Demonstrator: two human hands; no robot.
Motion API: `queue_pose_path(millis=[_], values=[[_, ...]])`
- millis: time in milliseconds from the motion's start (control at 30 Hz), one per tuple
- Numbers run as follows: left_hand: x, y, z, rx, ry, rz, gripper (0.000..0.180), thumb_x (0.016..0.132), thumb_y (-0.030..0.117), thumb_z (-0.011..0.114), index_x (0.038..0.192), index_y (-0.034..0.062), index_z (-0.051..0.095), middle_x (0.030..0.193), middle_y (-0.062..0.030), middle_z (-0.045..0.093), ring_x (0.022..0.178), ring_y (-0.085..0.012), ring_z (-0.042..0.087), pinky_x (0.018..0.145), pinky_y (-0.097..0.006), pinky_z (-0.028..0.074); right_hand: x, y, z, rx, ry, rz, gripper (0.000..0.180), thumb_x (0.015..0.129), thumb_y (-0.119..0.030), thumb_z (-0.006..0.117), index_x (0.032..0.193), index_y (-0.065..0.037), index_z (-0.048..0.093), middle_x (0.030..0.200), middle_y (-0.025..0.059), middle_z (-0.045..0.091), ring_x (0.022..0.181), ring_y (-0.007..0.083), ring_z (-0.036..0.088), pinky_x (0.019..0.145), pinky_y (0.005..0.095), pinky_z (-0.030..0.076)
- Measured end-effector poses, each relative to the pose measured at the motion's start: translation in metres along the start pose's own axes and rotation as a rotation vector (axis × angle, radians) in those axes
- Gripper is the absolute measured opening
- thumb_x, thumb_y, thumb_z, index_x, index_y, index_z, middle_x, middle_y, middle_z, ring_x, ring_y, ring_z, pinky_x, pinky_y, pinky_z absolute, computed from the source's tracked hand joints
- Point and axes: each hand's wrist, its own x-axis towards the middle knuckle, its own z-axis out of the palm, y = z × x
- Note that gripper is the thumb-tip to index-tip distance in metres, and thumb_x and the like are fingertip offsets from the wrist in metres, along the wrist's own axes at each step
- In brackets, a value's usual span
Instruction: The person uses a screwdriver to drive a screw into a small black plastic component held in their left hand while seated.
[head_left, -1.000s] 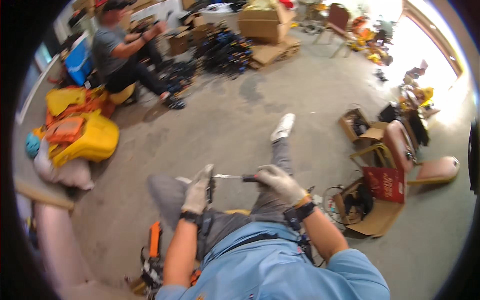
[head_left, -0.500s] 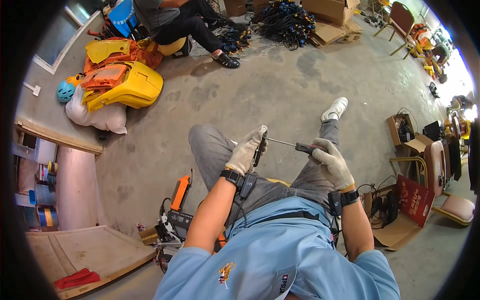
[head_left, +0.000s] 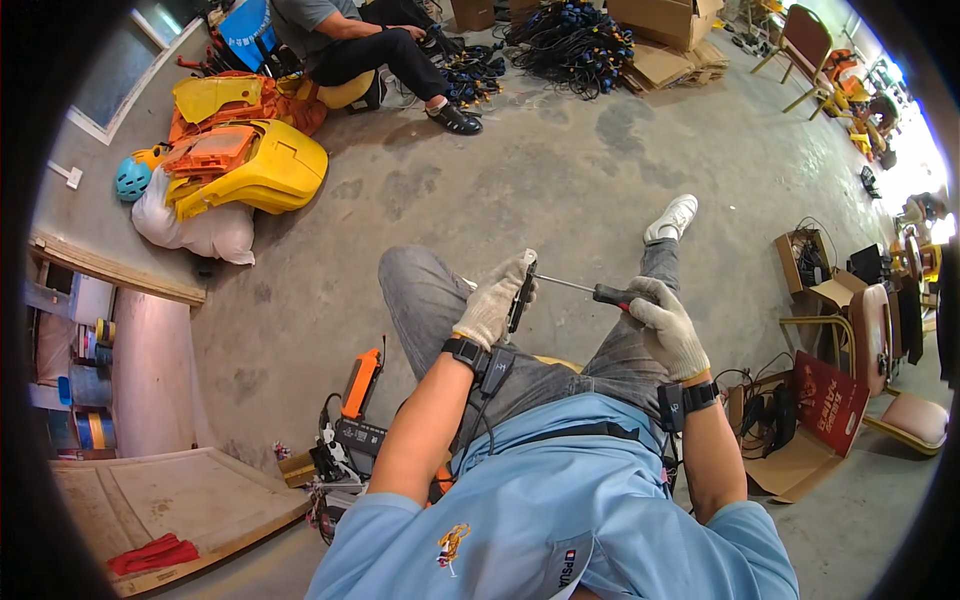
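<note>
My left hand (head_left: 492,305), in a pale knit work glove, is closed around a thin black part (head_left: 521,298) held almost edge-on; its exact kind does not show. My right hand (head_left: 665,328), gloved the same way, grips a screwdriver (head_left: 614,296) by its black and red handle. The metal shaft points left, and its tip reaches the side of the black part near my left fingers. Whether the tip sits in a screw is too small to make out. Both hands are above my lap, between my knees.
Left of me stand an orange and black tool (head_left: 362,383) and a wooden board (head_left: 190,500) with a red cloth. Open cardboard boxes (head_left: 795,470) and chairs line my right. Ahead, a seated person (head_left: 370,50) works beside a cable pile (head_left: 570,48); yellow plastic shells (head_left: 275,170) lie left.
The screwdriver's handle has turned slightly, with more red along its lower side. My left hand keeps its place. The seated person's forearm has come down toward the cables.
</note>
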Motion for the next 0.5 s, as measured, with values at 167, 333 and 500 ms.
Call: queue_pose_path(millis=[167,333,500], values=[[-0.001,0.006,0.003,0.015,-0.031,-0.030,0.044,0.101,0.050,0.070,0.118,0.0107,0.070,0.092,-0.0014,0.071,0.080,-0.0107,0.068,0.071,-0.024,0.057,-0.002,-0.008,-0.008,-0.066,-0.020,0.157,0.037,0.106,-0.022,0.063,0.136,0.000,0.062,0.106,0.0050,0.065,0.096,0.0142,0.064,0.079,0.0283,0.054],[0.002,-0.005,-0.005,-0.074,-0.084,0.042,0.049,0.103,0.048,0.068,0.132,0.0090,0.066,0.092,-0.0019,0.071,0.079,-0.0096,0.067,0.068,-0.022,0.053,0.001,-0.004,-0.004,-0.081,0.011,0.125,0.035,0.106,-0.021,0.062,0.135,-0.001,0.062,0.105,0.0043,0.065,0.095,0.0132,0.064,0.079,0.0282,0.054],[0.006,-0.012,-0.011,-0.099,-0.065,0.043,0.057,0.104,0.050,0.068,0.144,0.0092,0.063,0.091,-0.0016,0.071,0.077,-0.0091,0.065,0.064,-0.019,0.049,0.003,0.000,0.004,0.042,0.082,0.020,0.035,0.106,-0.019,0.063,0.136,-0.001,0.060,0.116,0.0077,0.063,0.097,0.0162,0.065,0.087,0.0314,0.057]])
